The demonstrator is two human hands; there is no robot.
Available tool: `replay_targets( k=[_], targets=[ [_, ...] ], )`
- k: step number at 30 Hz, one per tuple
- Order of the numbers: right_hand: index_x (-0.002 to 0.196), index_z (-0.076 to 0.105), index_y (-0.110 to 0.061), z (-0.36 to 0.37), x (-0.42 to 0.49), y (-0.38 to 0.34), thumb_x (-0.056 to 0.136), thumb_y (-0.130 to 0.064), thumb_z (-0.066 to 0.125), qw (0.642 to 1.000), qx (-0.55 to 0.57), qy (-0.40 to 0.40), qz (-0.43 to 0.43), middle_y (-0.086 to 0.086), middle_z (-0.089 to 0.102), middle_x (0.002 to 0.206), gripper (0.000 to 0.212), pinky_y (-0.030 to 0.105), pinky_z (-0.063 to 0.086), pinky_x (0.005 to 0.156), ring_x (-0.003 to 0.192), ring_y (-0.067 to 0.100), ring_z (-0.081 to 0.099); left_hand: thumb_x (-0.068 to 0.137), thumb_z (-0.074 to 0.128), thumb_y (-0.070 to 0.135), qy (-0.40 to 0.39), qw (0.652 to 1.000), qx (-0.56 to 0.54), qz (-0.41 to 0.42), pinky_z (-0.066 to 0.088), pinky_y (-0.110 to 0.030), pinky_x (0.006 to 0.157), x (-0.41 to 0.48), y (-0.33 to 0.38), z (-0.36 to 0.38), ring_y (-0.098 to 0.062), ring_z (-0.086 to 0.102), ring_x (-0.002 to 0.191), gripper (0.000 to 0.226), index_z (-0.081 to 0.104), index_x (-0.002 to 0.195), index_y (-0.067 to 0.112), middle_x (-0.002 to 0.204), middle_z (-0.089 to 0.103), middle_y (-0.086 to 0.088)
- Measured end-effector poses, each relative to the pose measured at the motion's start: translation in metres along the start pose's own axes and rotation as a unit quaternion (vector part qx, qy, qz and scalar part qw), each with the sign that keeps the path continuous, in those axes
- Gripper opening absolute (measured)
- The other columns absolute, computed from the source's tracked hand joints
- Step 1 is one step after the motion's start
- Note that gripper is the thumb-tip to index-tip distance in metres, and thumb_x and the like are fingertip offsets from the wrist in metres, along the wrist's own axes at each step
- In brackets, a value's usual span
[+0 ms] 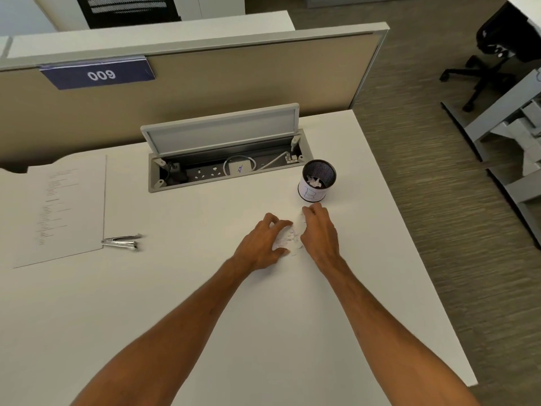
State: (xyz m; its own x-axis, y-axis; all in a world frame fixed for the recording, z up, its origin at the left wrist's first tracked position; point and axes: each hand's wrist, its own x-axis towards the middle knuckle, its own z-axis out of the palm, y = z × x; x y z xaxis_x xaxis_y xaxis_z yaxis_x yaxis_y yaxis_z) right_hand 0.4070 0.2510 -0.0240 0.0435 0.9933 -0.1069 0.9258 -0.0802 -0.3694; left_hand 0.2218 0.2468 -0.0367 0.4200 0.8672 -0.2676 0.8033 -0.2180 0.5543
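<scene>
Before one mesh cup [319,178], the left hand [263,241] and right hand [319,233] curl round one pile of paper scraps [290,241].

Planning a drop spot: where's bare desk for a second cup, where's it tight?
Free: desk between metal tool and left hand, plus its whole near-left corner. Crowded: paper scraps cupped between that and the right hand, mesh cup just beyond, open cable tray behind.

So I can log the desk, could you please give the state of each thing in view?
Scraps, piled between the grips.
Left grip, curled over scraps.
Right grip, against scraps.
Cup, upright, holding scraps.
Hatch lid, open.
Stapler, lying down.
Sheet, flat.
</scene>
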Motion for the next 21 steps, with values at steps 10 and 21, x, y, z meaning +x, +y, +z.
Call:
replay_targets(
  k=[10, 21],
  targets=[
    [0.128, 0.063, -0.008, 0.004, -0.008, 0.003, 0.078, 0.002, 0.083, 0.995, -0.033, -0.045, -0.080, 0.007, 0.056, 0.125, 0.055, 0.040, 0.061, 0.068, 0.113, 0.026, 0.058, 0.089, 0.090, 0.024, -0.018, 1.000, -0.019, -0.012, 0.062, -0.039, 0.091, 0.008, 0.004, -0.002, -0.038, 0.067, 0.119, 0.075, 0.052, 0.153, 0.021, 0.152, 0.045, -0.014],
    [0.118, 0.071, -0.012, 0.000, -0.035, 0.016, 0.091, -0.010, 0.073, 0.992, 0.064, -0.060, -0.096, 0.001, 0.062, 0.112, 0.027, 0.036, 0.056, 0.076, 0.092, 0.023, 0.065, 0.090, 0.089, 0.020, -0.025, 0.999, -0.007, -0.026, 0.066, -0.044, 0.091, 0.000, -0.004, -0.008, -0.037, 0.070, 0.115, 0.075, 0.050, 0.154, 0.022, 0.152, 0.046, -0.012]
  ],
)
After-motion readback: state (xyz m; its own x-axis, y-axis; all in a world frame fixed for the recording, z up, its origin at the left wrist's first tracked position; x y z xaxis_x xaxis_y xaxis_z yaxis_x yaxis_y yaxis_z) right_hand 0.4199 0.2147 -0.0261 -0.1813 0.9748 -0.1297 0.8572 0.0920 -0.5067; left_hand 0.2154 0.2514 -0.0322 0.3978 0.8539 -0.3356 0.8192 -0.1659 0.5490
